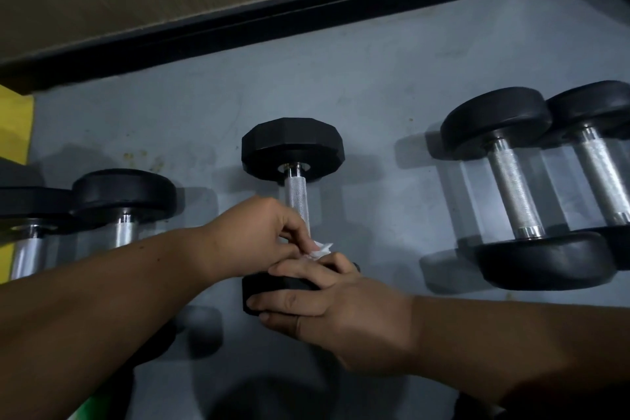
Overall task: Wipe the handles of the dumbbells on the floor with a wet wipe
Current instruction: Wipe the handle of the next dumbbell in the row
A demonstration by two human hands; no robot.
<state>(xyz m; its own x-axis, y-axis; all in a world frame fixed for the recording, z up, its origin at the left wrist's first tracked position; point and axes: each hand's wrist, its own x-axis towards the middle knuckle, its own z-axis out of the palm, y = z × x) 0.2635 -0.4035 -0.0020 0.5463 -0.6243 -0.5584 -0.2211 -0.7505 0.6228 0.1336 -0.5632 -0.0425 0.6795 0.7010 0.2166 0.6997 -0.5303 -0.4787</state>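
On the grey floor [375,95], left of the fingers, lie two dumbbells [122,194]. At the middle dumbbell [293,143], the left hand [259,235] pinches a white wipe [318,247] against the near end of its knurled handle [298,198], while the right hand [327,307] rests on the near weight, fingers slightly spread. Right of the fingers lie two more, well apart.

Both forearms are bare to the frame's edge, with no sleeves, and the left hand [259,232] and right hand [327,303] wear no gloves.
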